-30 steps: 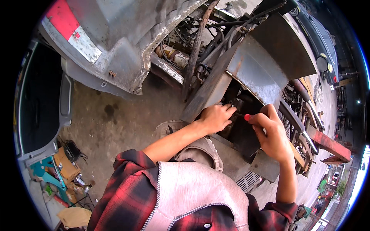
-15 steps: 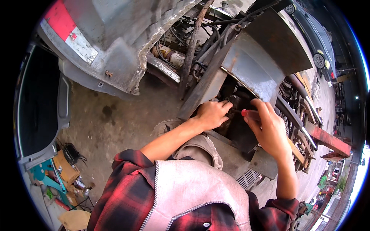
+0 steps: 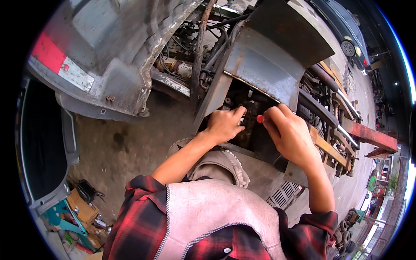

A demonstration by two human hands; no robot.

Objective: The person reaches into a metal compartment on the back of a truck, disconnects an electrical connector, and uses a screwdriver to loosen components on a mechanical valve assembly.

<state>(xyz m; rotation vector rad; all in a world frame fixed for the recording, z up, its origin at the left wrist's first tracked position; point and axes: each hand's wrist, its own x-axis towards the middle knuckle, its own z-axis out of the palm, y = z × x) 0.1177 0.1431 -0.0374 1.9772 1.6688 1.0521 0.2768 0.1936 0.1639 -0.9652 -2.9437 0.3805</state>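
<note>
An open steel box [image 3: 260, 84] with a raised plate lid stands in front of me, its inside dark and greasy. My left hand [image 3: 225, 125] reaches over its near-left edge. The thumb and fingers curl together around something small at the fingertips, which I cannot make out. From the right, my right hand [image 3: 288, 132] is closed on a screwdriver [image 3: 260, 118]. Only the round red part of its handle shows, pointing left toward my other hand; the rest is covered by my fingers. Dark metal parts lie deep between the hands, mostly in shadow.
A grey vehicle body panel [image 3: 112, 52] with a ragged edge juts in at upper left. Cylinders [image 3: 318, 108] and a red steel beam [image 3: 368, 136] extend on the right. A floor grate [image 3: 284, 195] lies below the box. Cardboard and tools [image 3: 82, 208] sit at lower left.
The view has shifted, so box and hands appear further left. My right hand has turned over the screwdriver, leaving less of its handle showing. My left hand stays at the box opening.
</note>
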